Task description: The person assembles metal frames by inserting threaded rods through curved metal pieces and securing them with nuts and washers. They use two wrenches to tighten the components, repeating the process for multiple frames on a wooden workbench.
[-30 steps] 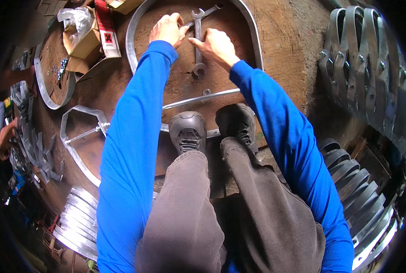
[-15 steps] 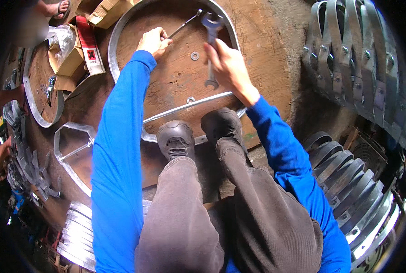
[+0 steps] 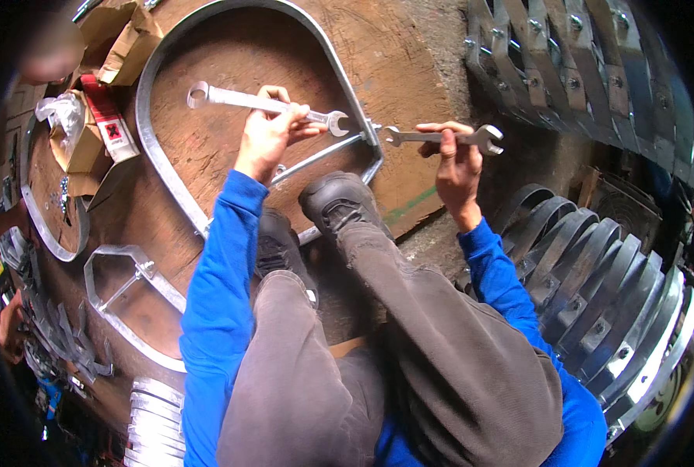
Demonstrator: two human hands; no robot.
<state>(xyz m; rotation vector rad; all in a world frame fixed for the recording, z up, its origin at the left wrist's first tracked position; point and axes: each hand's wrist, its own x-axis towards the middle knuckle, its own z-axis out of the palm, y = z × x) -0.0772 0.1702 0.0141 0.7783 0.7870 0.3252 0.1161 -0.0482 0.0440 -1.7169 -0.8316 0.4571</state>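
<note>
The left hand, angled right, pinches a combination wrench; the right hand, angled left, pinches a double open-ended wrench.

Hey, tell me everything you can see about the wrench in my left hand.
The wrench is a long, slim, silvery tool that looks like metal, with a round ring at one end and an open, forked mouth at the other. It slants slightly across the view, ring toward the left, mouth a little lower at the right. Your left hand grips its shank nearer the mouth. In the picture it appears inside the outline of the metal frame, its mouth short of the frame's right side.
</note>
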